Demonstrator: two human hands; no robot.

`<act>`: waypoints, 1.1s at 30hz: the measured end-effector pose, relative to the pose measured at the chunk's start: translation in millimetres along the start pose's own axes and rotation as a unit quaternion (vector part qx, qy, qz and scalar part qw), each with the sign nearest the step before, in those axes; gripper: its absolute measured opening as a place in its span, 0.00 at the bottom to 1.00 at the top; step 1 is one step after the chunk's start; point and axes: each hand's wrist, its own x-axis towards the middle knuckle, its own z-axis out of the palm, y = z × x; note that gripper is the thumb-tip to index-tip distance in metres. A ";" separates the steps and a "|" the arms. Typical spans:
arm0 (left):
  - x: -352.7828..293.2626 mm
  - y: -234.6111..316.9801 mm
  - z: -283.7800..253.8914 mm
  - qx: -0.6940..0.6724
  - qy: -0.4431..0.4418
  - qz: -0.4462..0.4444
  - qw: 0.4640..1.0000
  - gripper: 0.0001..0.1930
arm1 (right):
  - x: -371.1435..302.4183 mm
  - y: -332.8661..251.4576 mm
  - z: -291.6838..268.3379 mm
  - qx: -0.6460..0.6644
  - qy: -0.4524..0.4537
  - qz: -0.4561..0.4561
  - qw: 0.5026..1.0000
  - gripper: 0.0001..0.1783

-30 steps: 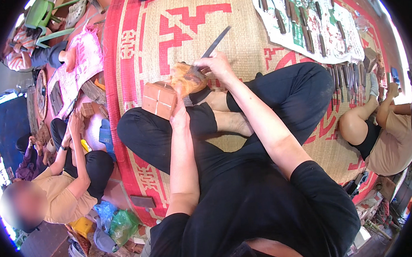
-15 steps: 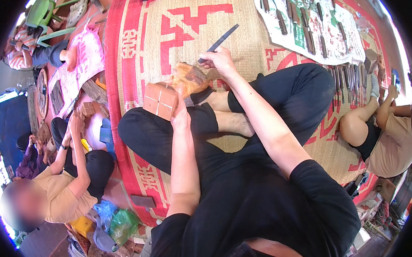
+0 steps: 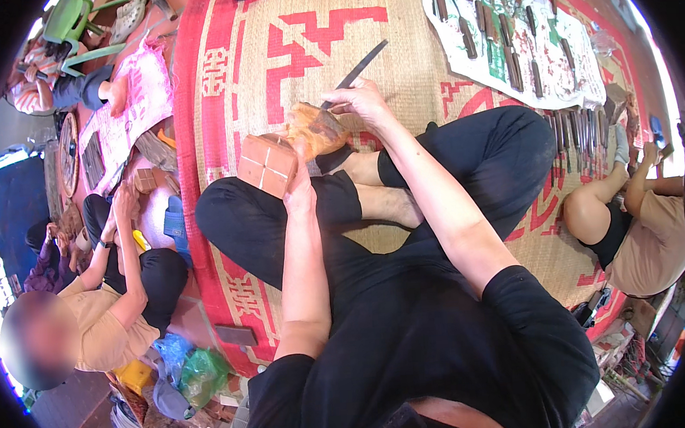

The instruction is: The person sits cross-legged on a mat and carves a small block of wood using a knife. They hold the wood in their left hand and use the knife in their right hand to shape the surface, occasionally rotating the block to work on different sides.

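Observation:
My left hand (image 3: 300, 177) is closed on a reddish-brown wooden block (image 3: 264, 164) with pale crossed lines on its square face. Right beyond that hand is a yellowish-brown carved wooden piece (image 3: 311, 129) with a rough, uneven shape; whether it and the block are one piece I cannot tell. In my right hand (image 3: 360, 101) is a long, flat, dark bar (image 3: 367, 61) that looks like a file. It slants up and to the right, and its lower end reaches the top of the carved piece. Fingers of the left hand are partly hidden.
Crossed legs in black trousers (image 3: 464, 161) rest on a woven red-and-straw mat (image 3: 403, 36). Many wood-handled tools lie on a white cloth (image 3: 583, 77) at far right, with a row of chisels (image 3: 578, 132) below. People sit left (image 3: 104, 312) and right (image 3: 653, 236).
My right hand and the dark bar have shifted slightly left and down, bringing the bar's lower end onto the carved piece. The block has tilted slightly; my left hand stays nearly in place.

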 end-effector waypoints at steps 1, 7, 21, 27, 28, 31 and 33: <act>-0.6 -1.9 -0.4 -0.010 0.001 -0.004 1.000 0.17 | -2.8 -0.6 2.5 -0.030 -0.019 -0.007 0.999 0.05; -1.6 -4.7 -2.4 -0.052 -0.012 -0.009 0.999 0.17 | 11.0 7.9 -10.8 -0.043 -0.008 0.048 0.998 0.09; -0.5 -4.7 -0.5 -0.048 0.008 -0.018 0.999 0.19 | 14.5 17.8 -13.6 -0.002 0.053 -0.006 0.999 0.05; 2.6 -13.3 -9.3 -0.055 0.014 -0.064 0.996 0.28 | 3.8 9.0 -5.0 0.010 0.008 -0.014 1.000 0.08; 2.6 -12.5 -8.6 -0.040 0.018 -0.054 0.998 0.25 | 2.7 8.9 -4.1 -0.005 -0.008 0.004 1.000 0.08; 1.1 -9.6 -6.8 -0.012 0.022 -0.025 0.999 0.18 | 0.6 2.5 -2.8 -0.040 -0.032 0.043 0.998 0.08; 1.1 -7.2 -3.3 -0.019 0.010 -0.008 1.000 0.18 | 7.5 7.4 -12.1 -0.042 0.027 0.032 0.998 0.08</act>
